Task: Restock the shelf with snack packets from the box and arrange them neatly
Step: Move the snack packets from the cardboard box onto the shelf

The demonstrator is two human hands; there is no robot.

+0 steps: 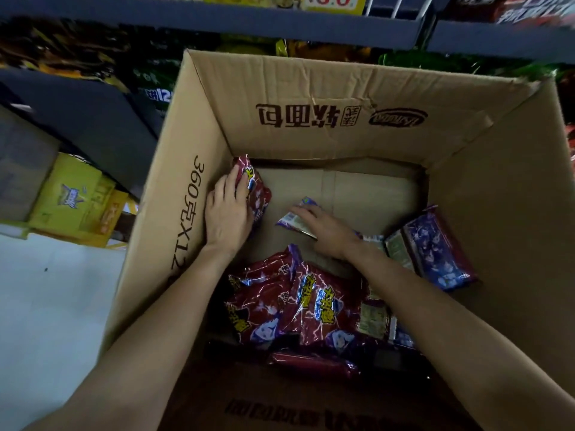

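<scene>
A big open cardboard box (311,98) stands before the shelf. Both my arms reach into it. My left hand (227,209) grips a red snack packet (256,188) against the box's left wall. My right hand (326,231) rests on a purple packet (298,217) lying on the bare box floor, fingers curled over it. Several red packets (289,300) lie heaped at the near side under my arms. A purple packet (438,247) leans at the right wall beside a few more.
Dark blue shelves (280,24) with snack bags run along the top, with a yellow price tag (334,1). A lower shelf at left (87,116) holds yellow cartons (74,200). Pale floor (46,306) lies left of the box.
</scene>
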